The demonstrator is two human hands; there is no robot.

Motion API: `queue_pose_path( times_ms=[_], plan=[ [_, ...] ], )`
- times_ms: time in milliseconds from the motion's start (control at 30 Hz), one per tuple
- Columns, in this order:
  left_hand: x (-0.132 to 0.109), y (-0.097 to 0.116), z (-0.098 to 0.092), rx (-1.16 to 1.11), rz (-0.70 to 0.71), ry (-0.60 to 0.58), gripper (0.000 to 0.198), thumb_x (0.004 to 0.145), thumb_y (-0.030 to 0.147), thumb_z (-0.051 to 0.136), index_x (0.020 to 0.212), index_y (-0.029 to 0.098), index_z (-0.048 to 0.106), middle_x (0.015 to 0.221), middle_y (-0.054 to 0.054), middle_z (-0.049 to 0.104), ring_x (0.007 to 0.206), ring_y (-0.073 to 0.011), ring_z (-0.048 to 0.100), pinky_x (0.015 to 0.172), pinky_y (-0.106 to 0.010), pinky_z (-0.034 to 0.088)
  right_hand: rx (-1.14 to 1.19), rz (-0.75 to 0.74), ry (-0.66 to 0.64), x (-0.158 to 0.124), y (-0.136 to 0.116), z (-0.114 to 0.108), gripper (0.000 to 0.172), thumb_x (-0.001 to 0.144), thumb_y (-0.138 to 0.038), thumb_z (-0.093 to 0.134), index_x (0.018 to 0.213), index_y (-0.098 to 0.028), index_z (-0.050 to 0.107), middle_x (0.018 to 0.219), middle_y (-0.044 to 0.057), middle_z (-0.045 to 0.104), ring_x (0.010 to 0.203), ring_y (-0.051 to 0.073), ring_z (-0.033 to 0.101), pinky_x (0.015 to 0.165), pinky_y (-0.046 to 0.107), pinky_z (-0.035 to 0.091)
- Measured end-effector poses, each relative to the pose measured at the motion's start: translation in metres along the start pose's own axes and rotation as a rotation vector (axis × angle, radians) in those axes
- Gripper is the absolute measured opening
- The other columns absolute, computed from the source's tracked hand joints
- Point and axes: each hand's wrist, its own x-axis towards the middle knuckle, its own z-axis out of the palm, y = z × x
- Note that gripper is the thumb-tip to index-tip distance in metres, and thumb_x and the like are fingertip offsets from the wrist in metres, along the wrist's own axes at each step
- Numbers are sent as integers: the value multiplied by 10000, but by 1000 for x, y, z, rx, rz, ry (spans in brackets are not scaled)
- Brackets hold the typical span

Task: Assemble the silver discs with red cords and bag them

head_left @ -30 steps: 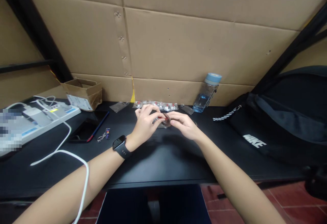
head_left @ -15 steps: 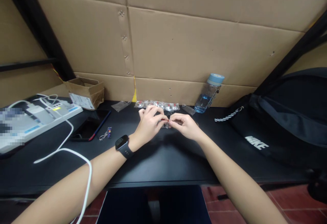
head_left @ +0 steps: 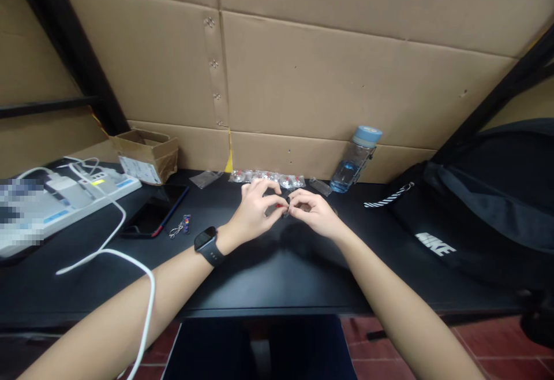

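In front of me, my left hand (head_left: 256, 211) and my right hand (head_left: 315, 215) meet over the black desk (head_left: 277, 285). Thumb and forefinger of each are pinched on a small clear plastic packet (head_left: 285, 211) with a red bit in it, mostly covered by the fingertips. The left hand's other fingers are raised and curved. Just beyond the hands, several similar clear packets (head_left: 286, 181) with red and silvery contents lie in a row against the cardboard wall. A flat clear plastic bag (head_left: 206, 179) lies to their left, and another (head_left: 321, 186) to their right.
A blue-lidded water bottle (head_left: 354, 159) leans against the cardboard at the right. Farther right sits a black backpack (head_left: 489, 195). Leftward are a phone (head_left: 154, 212), a keychain (head_left: 186, 224), a small cardboard box (head_left: 149, 157) and a power strip (head_left: 63, 212). A white cable (head_left: 151, 293) crosses my left forearm.
The left thumb and forefinger have shifted slightly, with a wider gap between them behind the tips. Both hands stay at the same spot, and the view has moved a little.
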Motion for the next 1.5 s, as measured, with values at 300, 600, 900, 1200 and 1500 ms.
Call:
queue_pose_path(
  times_ms=[300,600,900,1200,1500],
  plan=[
    [1,0,-6,-20,-68,-240,206,818,414,725,984,293,745,1246,-58,598,1210,-295,470,994,-474,356,-259,-87,-49,-3,-8,-2,70,864,-192,648,823,-195,704,931,27,516,814,154,541,764,295,457],
    [-3,0,1,5,-22,-385,205,850,457,705,1012,347,765,1320,-41,589,1230,-313,434,971,-490,353,-239,-88,-66,-3,-15,-16,91,816,-127,649,759,-184,691,935,29,475,824,153,509,698,265,438],
    [9,-67,-33,56,-29,-629,200,902,386,604,966,271,754,1130,-48,680,1111,-255,559,990,-411,347,-461,26,-305,-11,-5,-31,84,759,-133,700,688,-178,712,906,32,562,811,154,550,750,281,434],
    [6,-88,-49,100,-201,-898,435,607,607,839,872,276,744,1007,-30,715,1061,-291,583,931,-363,358,-476,79,-341,-12,7,-47,86,815,-278,704,821,-208,753,859,29,617,751,156,571,685,271,442],
    [4,-109,-59,103,-214,-977,307,648,408,834,930,317,755,1047,-6,705,1039,-268,595,908,-343,380,-703,437,-222,-27,41,-110,402,615,-331,846,982,-205,739,936,43,682,808,201,624,712,286,460]
  ],
)
